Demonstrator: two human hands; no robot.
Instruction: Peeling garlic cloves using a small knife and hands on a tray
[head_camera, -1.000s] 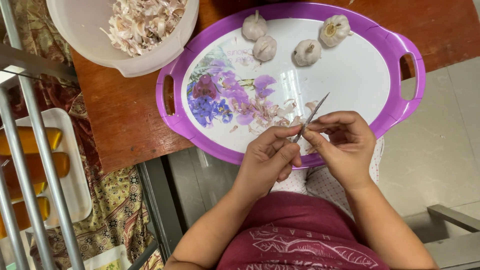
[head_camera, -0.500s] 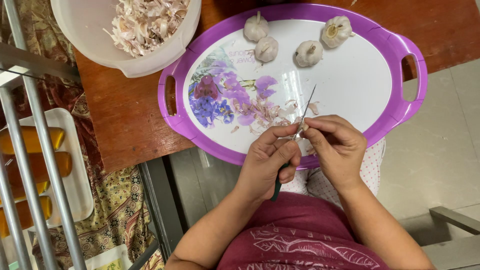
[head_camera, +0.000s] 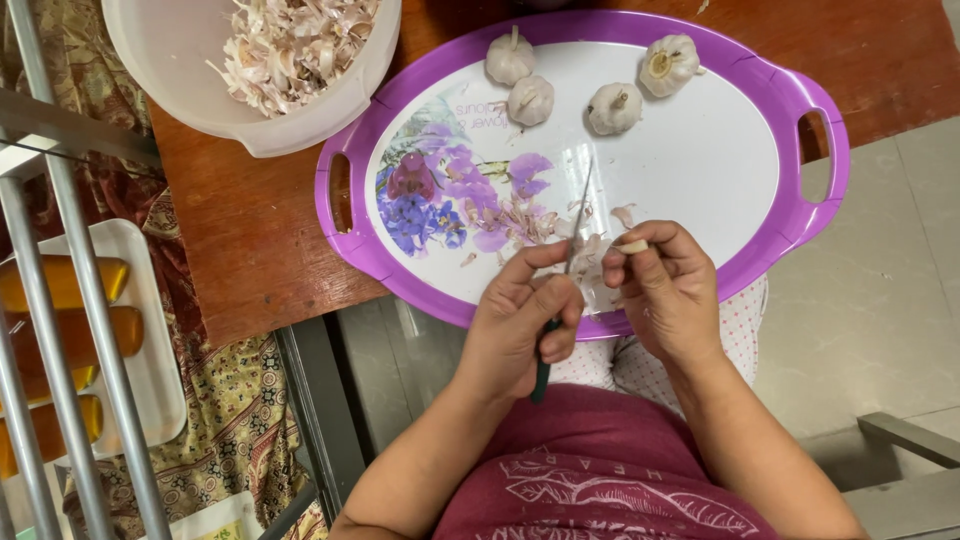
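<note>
- A thin green-handled steel knife (head_camera: 560, 300) is gripped by the left hand (head_camera: 520, 325), its blade now raised steeper.
- A pale garlic clove (head_camera: 632, 246) is pinched by the right hand (head_camera: 670, 290), now drawn apart at frame centre.

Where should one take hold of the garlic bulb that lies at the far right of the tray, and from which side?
Grip the far-right garlic bulb around its round body, coming from above. It lies tipped, its cut stem end facing up and left, apart from the other three bulbs and close to the purple tray rim, so fingers probably fit best on its near and far sides.
</note>
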